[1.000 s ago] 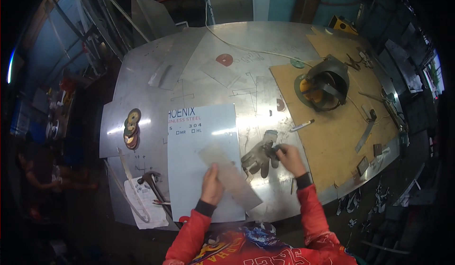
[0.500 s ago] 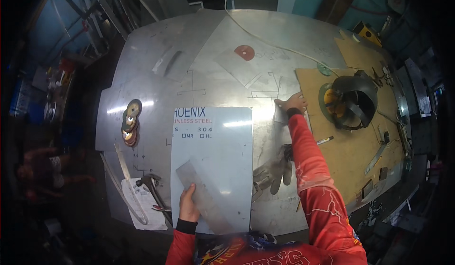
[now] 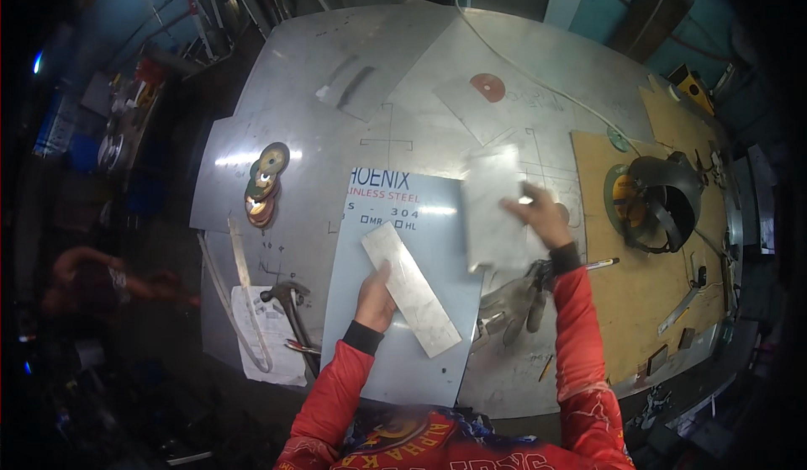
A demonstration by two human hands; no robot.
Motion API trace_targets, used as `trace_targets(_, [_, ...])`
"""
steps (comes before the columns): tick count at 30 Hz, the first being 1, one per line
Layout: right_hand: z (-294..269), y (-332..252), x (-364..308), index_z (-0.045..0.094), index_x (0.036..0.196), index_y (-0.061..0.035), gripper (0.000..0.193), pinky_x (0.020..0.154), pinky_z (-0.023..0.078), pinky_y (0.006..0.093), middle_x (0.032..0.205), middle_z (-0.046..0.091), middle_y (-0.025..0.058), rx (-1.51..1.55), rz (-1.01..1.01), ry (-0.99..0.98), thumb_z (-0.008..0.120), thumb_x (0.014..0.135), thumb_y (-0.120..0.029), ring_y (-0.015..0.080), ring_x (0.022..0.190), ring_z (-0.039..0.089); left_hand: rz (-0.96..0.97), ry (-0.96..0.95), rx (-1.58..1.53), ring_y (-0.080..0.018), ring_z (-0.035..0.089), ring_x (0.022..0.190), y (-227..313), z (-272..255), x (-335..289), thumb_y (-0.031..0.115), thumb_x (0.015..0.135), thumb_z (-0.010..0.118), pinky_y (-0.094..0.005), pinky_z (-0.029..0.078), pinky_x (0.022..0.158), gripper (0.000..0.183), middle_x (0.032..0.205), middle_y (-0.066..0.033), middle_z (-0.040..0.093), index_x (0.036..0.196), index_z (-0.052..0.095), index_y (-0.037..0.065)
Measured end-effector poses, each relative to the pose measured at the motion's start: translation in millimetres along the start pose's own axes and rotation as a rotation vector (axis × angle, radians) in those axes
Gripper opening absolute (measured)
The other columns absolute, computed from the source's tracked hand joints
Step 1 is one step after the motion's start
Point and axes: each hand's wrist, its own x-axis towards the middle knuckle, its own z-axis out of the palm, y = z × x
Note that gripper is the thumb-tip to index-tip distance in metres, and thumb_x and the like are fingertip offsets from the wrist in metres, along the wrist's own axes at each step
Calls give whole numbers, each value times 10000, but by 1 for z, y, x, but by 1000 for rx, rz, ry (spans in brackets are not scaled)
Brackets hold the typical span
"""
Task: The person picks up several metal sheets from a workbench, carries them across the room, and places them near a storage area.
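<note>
My left hand [image 3: 376, 302] grips a narrow metal strip [image 3: 423, 306] by its left edge, thumb on top. The strip slants over a pale blue sheet [image 3: 395, 369] with printing at its far end. To the right, my right hand [image 3: 542, 215] holds a wider rectangular metal plate [image 3: 490, 205] by its right side, fingers over its face. That plate is tilted and a little blurred, above the far right corner of the blue sheet. Grey work gloves [image 3: 514, 308] lie just nearer than the plate.
The metal-topped table [image 3: 294, 83] carries a row of grinding discs [image 3: 267, 182], a hammer [image 3: 287, 302] on paper [image 3: 259, 344], and a red disc [image 3: 487, 88]. At right, a black welding helmet [image 3: 668, 205] and a marker [image 3: 602, 264] lie on brown board [image 3: 593, 218]. Another person [image 3: 92, 272] is at far left.
My right hand has brought the wider plate leftward from beside the brown board. My left hand has moved the strip farther from me, tilting it. The whole view has shifted slightly.
</note>
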Motion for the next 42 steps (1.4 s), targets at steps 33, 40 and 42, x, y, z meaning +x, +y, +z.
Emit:
trace_targets(33, [-28, -51, -81, 577, 1131, 29, 438, 651, 486, 271, 908, 640, 73, -147, -15, -19, 670, 866, -308, 122, 789, 586, 32, -279, 18, -234, 503, 1211, -40, 19, -64, 440, 989, 379, -377, 423, 1006, 569, 1342, -123, 477, 1367, 348, 15])
trace_targets(40, [6, -40, -210, 623, 813, 33, 583, 632, 508, 380, 668, 622, 124, -563, -63, -108, 640, 805, -550, 247, 688, 653, -24, -461, -42, -273, 509, 1200, -83, 21, -96, 437, 972, 426, -419, 429, 1005, 588, 1325, -143, 485, 1371, 330, 16])
trace_targets(42, [-16, -21, -221, 632, 851, 30, 599, 645, 511, 363, 662, 624, 118, -406, -17, 34, 616, 814, -568, 242, 665, 646, 46, -313, 338, -274, 557, 1133, -108, 2, -91, 246, 946, 526, -424, 454, 976, 488, 1258, -133, 535, 1341, 367, 9])
